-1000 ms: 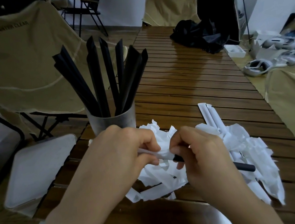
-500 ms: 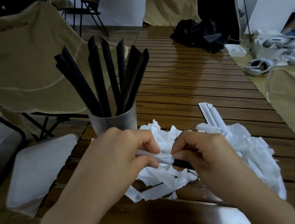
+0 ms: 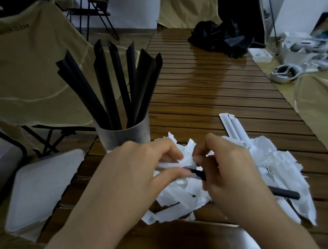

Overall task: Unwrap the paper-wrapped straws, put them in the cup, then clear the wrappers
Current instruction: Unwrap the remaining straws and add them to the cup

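Slatted wooden table [image 3: 208,95] filling the centre of the frame. Beige folding chair [image 3: 9,74] at upper left. Heap of torn white wrappers [image 3: 274,168] at lower centre right, two still-wrapped straws [image 3: 234,127] along its upper edge. Frosted cup [image 3: 124,136] left of centre, holding upright black straws [image 3: 106,86]. Left hand [image 3: 137,178] curled, pinching the white paper wrapper [image 3: 183,161]. Right hand [image 3: 229,170] curled round a black straw [image 3: 285,193], thumb and forefinger pinching the same paper.
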### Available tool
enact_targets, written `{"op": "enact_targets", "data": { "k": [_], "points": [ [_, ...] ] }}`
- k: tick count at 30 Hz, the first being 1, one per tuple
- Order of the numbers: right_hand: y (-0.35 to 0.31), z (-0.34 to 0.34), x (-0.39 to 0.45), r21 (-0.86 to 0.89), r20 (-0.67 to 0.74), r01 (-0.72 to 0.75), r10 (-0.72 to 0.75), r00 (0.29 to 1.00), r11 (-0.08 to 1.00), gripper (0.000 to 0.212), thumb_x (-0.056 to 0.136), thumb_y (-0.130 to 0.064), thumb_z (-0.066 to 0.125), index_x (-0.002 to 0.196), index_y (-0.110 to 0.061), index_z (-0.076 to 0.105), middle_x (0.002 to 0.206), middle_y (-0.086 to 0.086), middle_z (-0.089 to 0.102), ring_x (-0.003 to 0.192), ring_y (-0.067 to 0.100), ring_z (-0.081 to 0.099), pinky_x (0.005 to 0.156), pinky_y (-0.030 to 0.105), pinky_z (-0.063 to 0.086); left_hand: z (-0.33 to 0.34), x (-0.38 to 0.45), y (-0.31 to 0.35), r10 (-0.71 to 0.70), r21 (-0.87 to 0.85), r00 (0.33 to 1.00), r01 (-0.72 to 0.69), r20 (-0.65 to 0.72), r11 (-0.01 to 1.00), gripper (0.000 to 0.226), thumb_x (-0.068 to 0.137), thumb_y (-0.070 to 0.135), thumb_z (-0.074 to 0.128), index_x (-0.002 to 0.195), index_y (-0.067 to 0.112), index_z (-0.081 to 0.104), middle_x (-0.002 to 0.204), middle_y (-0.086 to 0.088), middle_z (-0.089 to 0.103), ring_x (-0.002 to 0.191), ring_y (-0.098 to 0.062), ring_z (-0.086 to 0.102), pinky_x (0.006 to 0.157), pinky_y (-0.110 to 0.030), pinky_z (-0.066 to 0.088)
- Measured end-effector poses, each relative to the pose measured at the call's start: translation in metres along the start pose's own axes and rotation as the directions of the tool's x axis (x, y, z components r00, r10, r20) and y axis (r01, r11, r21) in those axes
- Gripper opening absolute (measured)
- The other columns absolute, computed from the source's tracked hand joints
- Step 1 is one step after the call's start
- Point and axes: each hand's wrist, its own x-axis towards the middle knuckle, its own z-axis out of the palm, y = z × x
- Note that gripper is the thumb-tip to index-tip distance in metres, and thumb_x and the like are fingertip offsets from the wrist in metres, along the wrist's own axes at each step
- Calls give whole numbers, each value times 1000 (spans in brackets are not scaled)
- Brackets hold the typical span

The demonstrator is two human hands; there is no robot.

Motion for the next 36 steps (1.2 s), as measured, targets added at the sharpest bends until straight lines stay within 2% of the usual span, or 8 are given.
{"op": "enact_targets", "data": {
  "k": [2, 9, 14, 18, 22, 28, 33, 36],
  "points": [
    [-1, -1, 0, -45, -9, 38, -39, 999, 998, 35, 86, 4, 54, 77, -28, 45, 76, -13, 51, 65, 8, 52, 52, 17, 38, 0, -1, -2, -39, 56, 998, 37, 41, 998, 39, 86, 60, 40, 116, 44, 59, 102, 23, 67, 94, 4, 60, 80, -21, 51],
    [-1, -6, -1, 8, 134, 159, -159, 978, 987, 6, 91, -25, 60, 92, -31, 58, 75, -21, 54, 73, 4, 55, 58, 14, 43, 0, -1, -9, -95, -3, 992, 95, 87, 995, 23, 86, 54, 49, 96, 43, 67, 82, 23, 68, 81, 4, 62, 73, -27, 54],
    [3, -5, 1, -21, -1, 171, -171, 985, 985, 20, 83, -12, 62, 72, -28, 58, 63, -20, 52, 64, 6, 58, 50, 18, 44, 1, -1, -5, -93, -118, 992, 103, 83, 988, 17, 84, 49, 57, 94, 44, 70, 86, 22, 69, 85, 9, 59, 73, -16, 50],
    [1, -1, -1, 43, -114, 107, -101, 988, 993, 18, 82, -13, 57, 69, -25, 56, 66, -10, 56, 59, 11, 58, 51, 36, 48, -1, 2, 2, -49, -171, 999, 49, 7, 984, 17, 79, 41, 68, 95, 40, 74, 89, 20, 72, 94, 13, 56, 81, -3, 42],
    [-3, 7, -2, 32, -183, 7, -1, 983, 999, 26, 84, -9, 62, 68, -28, 55, 59, -10, 57, 58, 14, 56, 52, 41, 48, 1, 3, 2, -23, -184, 998, 13, -53, 983, 25, 72, 40, 74, 97, 36, 74, 96, 16, 73, 100, 13, 54, 85, 1, 39],
    [-9, 15, -5, 50, -246, -127, 136, 960, 991, 27, 84, -8, 63, 66, -26, 54, 58, -10, 55, 55, 13, 51, 50, 31, 40, 5, 6, -2, 94, -162, 991, -108, -95, 981, 26, 73, 31, 77, 99, 26, 76, 94, 7, 75, 103, 6, 55, 91, -9, 41],
    [-11, 14, -6, 29, -263, -224, 224, 938, 974, 27, 83, -7, 60, 65, -25, 52, 56, -10, 53, 54, 11, 50, 49, 27, 33, 7, 10, -3, 213, -70, 976, -215, -41, 974, 23, 69, 22, 81, 91, 16, 78, 81, 2, 75, 99, 2, 55, 84, 6, 30],
    [-5, 8, -3, 39, -250, -249, 251, 935, 968, 26, 84, -7, 60, 66, -25, 54, 53, -8, 53, 50, 12, 49, 48, 26, 33, 6, 10, 4, 229, -43, 970, -233, -81, 971, 24, 69, 33, 76, 90, 23, 78, 80, 9, 74, 94, 6, 54, 79, 9, 30]
  ]
}}
